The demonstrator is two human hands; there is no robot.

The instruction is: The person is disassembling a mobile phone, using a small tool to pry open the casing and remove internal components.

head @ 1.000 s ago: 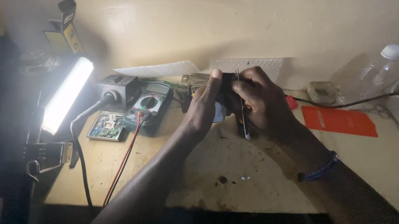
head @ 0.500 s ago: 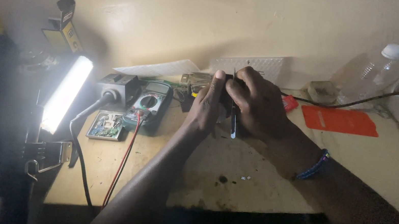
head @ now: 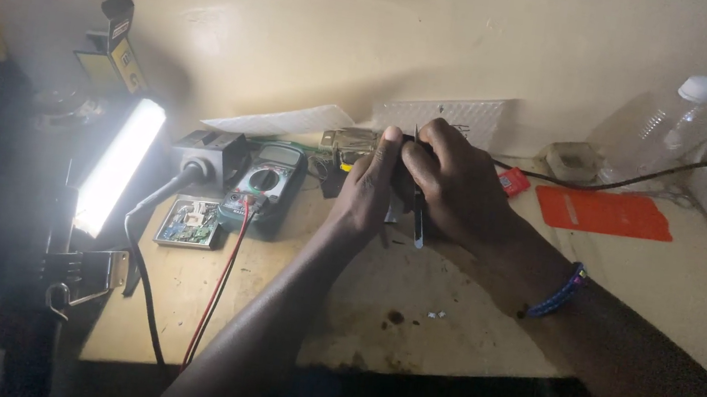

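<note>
Right of the multimeter (head: 262,185), both hands' fingers close around a small dark part (head: 401,182), the right hand (head: 455,185) also pinching thin, stiff tweezers (head: 415,225) mid-shaft, the left hand (head: 365,193) steadying; the part looks light and fragile.

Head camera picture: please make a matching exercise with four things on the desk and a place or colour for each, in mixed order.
Things:
1. multimeter
2. plastic bottle
3. flat card
4. lamp

Descriptions:
A. orange-red, lying flat on the right
B. glowing white, at the desk's left edge
C. clear with a white cap, far right by the wall
D. green, left of the hands

Pairs: 1-D, 2-C, 3-A, 4-B
</note>
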